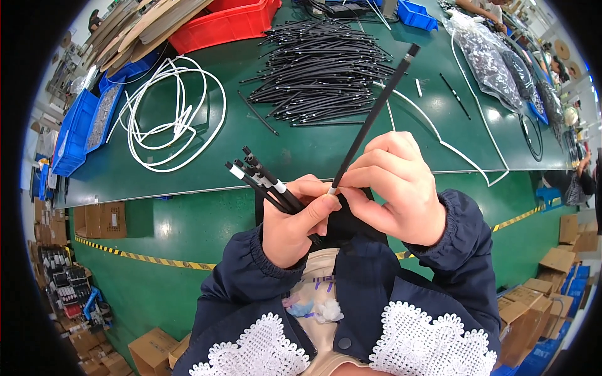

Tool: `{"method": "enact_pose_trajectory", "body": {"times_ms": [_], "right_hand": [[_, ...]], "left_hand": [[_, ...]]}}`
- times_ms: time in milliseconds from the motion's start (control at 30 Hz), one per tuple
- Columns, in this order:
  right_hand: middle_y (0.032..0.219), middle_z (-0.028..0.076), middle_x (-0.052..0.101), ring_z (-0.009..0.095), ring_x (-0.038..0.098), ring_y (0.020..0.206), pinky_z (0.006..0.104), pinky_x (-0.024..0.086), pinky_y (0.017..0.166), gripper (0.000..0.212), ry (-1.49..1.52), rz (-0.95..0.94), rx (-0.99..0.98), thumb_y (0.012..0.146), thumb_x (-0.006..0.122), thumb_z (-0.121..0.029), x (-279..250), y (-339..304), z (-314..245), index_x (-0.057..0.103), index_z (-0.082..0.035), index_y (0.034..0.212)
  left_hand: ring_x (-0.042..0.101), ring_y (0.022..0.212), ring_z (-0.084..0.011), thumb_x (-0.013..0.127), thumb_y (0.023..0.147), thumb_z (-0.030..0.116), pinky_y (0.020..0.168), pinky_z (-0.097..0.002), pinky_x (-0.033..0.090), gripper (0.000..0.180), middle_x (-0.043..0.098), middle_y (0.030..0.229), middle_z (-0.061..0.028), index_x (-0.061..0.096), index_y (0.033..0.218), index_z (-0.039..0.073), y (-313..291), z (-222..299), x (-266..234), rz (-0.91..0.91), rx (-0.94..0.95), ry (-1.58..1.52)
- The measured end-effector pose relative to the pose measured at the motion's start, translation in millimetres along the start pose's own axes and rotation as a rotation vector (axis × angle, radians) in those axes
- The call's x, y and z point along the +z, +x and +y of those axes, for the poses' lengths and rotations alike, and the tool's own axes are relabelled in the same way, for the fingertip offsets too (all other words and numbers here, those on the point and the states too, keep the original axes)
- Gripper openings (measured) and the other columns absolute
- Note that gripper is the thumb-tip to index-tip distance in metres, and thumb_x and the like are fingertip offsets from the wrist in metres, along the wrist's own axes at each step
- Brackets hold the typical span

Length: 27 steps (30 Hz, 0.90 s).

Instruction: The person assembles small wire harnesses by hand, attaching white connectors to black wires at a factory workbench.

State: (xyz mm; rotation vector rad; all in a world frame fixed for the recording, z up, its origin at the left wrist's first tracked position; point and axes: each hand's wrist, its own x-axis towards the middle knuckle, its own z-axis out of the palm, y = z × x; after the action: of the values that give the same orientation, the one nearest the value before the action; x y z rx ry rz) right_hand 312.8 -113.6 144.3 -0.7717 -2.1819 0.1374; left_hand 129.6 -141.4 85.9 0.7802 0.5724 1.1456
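My left hand [290,233] is closed round a small bundle of black tubes [264,182] with white bands near their ends. Its thumb and forefinger also pinch the lower end of one longer black tube [375,111], where a white band shows. Fingertips of my right hand [401,188] close on that same tube just above the band. The tube slants up and right over the table, with a narrow light ring near its upper end. Beyond my hands lies a large heap of similar black tubes [323,72] on the green table [232,147].
A white coiled tube [216,135] lies at left, near blue bins [75,138]. A red bin [219,28] stands at the back. White tubing [433,128], a loose black tube [454,96] and clear plastic bags [486,62] lie at right. Cardboard boxes [103,219] stand on the floor.
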Motion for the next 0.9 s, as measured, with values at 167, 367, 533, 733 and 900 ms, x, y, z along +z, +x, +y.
{"method": "enact_pose_trajectory", "body": {"times_ms": [167, 367, 533, 733, 900], "right_hand": [[0.079, 0.0, 0.058, 0.022, 0.054, 0.078, 0.0358, 0.041, 0.071, 0.028, -0.082, 0.049, -0.05, 0.055, 0.072, -0.007, 3, -3, -1, 0.063, -0.007, 0.082], [0.08, 0.002, 0.056, 0.024, 0.054, 0.08, 0.0367, 0.042, 0.069, 0.032, -0.157, 0.086, -0.162, 0.051, 0.069, -0.015, 10, -4, 0, 0.062, -0.005, 0.081], [0.08, 0.003, 0.056, 0.024, 0.053, 0.079, 0.0362, 0.042, 0.068, 0.031, -0.088, 0.127, -0.121, 0.051, 0.07, -0.009, 15, -4, 1, 0.062, -0.006, 0.081], [0.08, 0.002, 0.059, 0.024, 0.053, 0.08, 0.0346, 0.04, 0.071, 0.027, 0.076, 0.073, 0.028, 0.061, 0.071, -0.001, 10, -4, 2, 0.062, -0.007, 0.086], [0.085, 0.003, 0.059, 0.025, 0.053, 0.081, 0.0358, 0.04, 0.072, 0.029, 0.126, 0.044, 0.015, 0.064, 0.072, -0.003, 9, -5, -1, 0.062, -0.007, 0.091]], "left_hand": [[0.052, 0.056, -0.0094, 0.064, 0.086, 0.001, 0.048, -0.0198, 0.04, 0.013, 0.058, 0.082, -0.0071, 0.067, 0.098, -0.004, 0, 2, 0, -0.037, 0.114, 0.149], [0.052, 0.056, -0.0091, 0.064, 0.087, 0.001, 0.047, -0.0199, 0.039, 0.012, 0.058, 0.083, -0.007, 0.066, 0.097, -0.003, -1, 1, -1, -0.062, 0.096, 0.102], [0.052, 0.056, -0.01, 0.063, 0.088, 0.004, 0.046, -0.02, 0.037, 0.009, 0.058, 0.085, -0.0073, 0.065, 0.094, -0.002, 0, -1, -2, -0.072, 0.014, -0.035], [0.051, 0.056, -0.0103, 0.063, 0.089, 0.006, 0.045, -0.0199, 0.036, 0.009, 0.058, 0.09, -0.0081, 0.064, 0.093, -0.002, 3, -7, -6, -0.1, -0.018, -0.144], [0.052, 0.057, -0.0096, 0.061, 0.089, 0.004, 0.047, -0.0193, 0.038, 0.009, 0.057, 0.094, -0.0086, 0.064, 0.096, -0.001, 3, -8, -5, -0.13, 0.103, -0.052]]}}
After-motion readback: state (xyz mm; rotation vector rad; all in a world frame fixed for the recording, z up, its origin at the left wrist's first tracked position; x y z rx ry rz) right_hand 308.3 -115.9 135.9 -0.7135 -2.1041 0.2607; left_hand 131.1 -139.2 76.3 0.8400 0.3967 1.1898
